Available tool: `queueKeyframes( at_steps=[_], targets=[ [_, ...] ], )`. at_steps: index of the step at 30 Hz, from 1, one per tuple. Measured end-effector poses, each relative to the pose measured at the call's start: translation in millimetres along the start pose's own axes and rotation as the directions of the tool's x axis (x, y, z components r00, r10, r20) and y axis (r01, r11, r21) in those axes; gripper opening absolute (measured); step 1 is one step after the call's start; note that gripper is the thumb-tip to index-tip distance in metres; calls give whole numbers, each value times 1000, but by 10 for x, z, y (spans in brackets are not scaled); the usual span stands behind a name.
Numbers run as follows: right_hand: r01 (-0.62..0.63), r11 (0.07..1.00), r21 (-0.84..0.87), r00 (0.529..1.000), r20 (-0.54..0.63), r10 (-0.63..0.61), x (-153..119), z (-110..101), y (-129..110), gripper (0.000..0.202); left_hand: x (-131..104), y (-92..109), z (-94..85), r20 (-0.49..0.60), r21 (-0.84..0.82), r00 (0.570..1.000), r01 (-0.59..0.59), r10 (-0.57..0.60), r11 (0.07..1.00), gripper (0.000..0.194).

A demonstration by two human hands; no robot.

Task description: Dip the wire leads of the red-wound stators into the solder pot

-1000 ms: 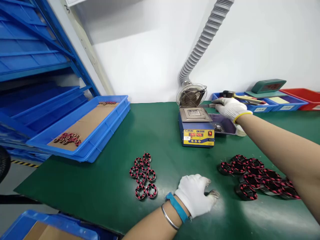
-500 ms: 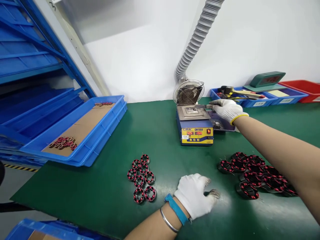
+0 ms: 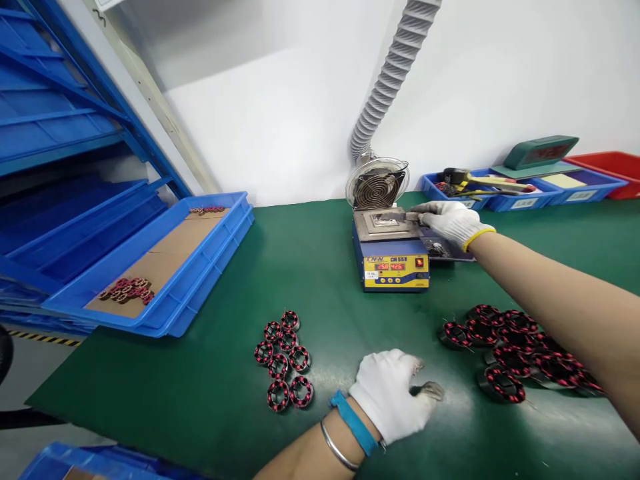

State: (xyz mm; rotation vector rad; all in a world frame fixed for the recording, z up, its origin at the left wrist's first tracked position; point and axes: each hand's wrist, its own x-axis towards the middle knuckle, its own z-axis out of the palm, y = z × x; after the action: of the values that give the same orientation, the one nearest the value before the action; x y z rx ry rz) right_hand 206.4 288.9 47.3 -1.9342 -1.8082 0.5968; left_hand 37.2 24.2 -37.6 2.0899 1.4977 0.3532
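My right hand (image 3: 447, 220), in a white glove, grips the handle of a flat metal scraper (image 3: 395, 217). The blade lies over the square pot opening on top of the blue and yellow solder pot (image 3: 396, 272). My left hand (image 3: 393, 393), also gloved, rests near the table's front edge, thumb and fingers apart with nothing between them. Left of it stand several wound rings (image 3: 279, 367) with red and black coils. Under my right forearm is a larger group of similar rings (image 3: 510, 360), partly hidden by the arm.
A blue tray (image 3: 200, 287) with cardboard and small coils sits at the left. Behind the pot are a round fan guard (image 3: 377, 190) and a grey hose (image 3: 393, 83). Blue bins (image 3: 520, 200), a red bin (image 3: 610, 167) and a green clock (image 3: 540, 153) line the back right.
The scraper in my right hand has moved left, over the pot's opening. My left hand has barely moved. The view has shifted slightly.
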Motion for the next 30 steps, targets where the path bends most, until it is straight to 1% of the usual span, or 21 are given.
queueKeyframes(
  at_steps=[2, 4, 7, 10, 15, 19, 23, 26, 28, 30],
  targets=[
    [-17, 999, 44, 999, -36, 19, 60, 46, 12, 36, 4, -12, 18, -5, 2, 1000, 3, -3, 1000, 43],
    [-12, 999, 44, 999, -50, 14, 135, 109, 5, 38, 4, -21, 26, -11, -2, 1000, 1, -1, 1000, 44],
    [25, 1000, 10, 999, -40, -25, 236, 188, 2, 40, -1, -22, 14, -1, -14, 1000, -6, 6, 1000, 44],
    [57, 998, -10, 998, -21, -57, 280, 211, 41, 40, -7, -9, -3, 14, -15, 1000, -2, 2, 1000, 45],
    [110, 993, -32, 994, 26, -110, 168, 138, 84, 39, -4, 8, -1, 2, 2, 1000, 12, -12, 1000, 43],
    [92, 995, -37, 995, 36, -91, 45, 79, 60, 39, 2, 6, -8, 19, -1, 1000, 17, -17, 1000, 45],
    [64, 997, 37, 997, 34, -65, 32, 90, 43, 37, -2, -3, -14, 9, -3, 1000, 11, -11, 1000, 46],
    [58, 998, 27, 998, 38, -59, 28, 78, 19, 39, -6, -5, -10, -9, -3, 1000, 10, -10, 1000, 46],
    [64, 997, 31, 997, 51, -66, -2, 25, 0, 38, -7, -3, -7, -6, 2, 1000, 14, -14, 1000, 44],
    [46, 999, 21, 999, 25, -46, -51, -62, -12, 36, -8, -1, -4, -7, 0, 1000, 17, -17, 1000, 44]
  ],
)
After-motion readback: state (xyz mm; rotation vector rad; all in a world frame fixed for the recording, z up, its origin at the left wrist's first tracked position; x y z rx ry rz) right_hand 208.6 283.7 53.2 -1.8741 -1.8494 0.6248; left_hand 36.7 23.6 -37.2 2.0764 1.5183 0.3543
